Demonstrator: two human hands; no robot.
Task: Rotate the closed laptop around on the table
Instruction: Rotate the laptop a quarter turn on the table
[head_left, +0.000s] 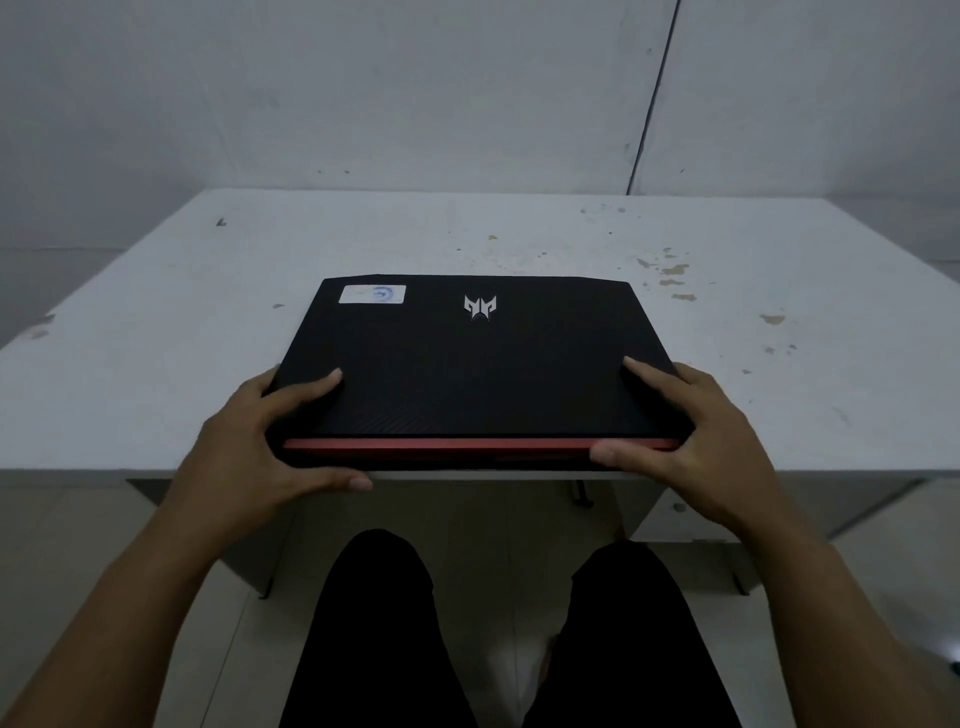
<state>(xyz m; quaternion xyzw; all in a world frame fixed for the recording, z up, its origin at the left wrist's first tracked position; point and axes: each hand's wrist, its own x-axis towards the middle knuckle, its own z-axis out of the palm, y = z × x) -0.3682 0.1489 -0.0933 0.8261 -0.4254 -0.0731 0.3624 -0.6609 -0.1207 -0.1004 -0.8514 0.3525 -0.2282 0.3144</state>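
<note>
A closed black laptop (478, 369) lies flat on the white table (156, 312), at its near edge. A silver logo and a white sticker mark the far part of the lid, and a red strip runs along the side facing me. My left hand (265, 441) grips the near left corner, fingers on the lid and thumb under the front edge. My right hand (691, 436) grips the near right corner, forefinger on the lid and thumb against the red strip.
The table top is scuffed, with brown stains at the right and back. A white wall stands close behind it, with a dark cable (652, 98) running down it. Below the near edge are my legs in dark trousers (374, 634) and a pale tiled floor.
</note>
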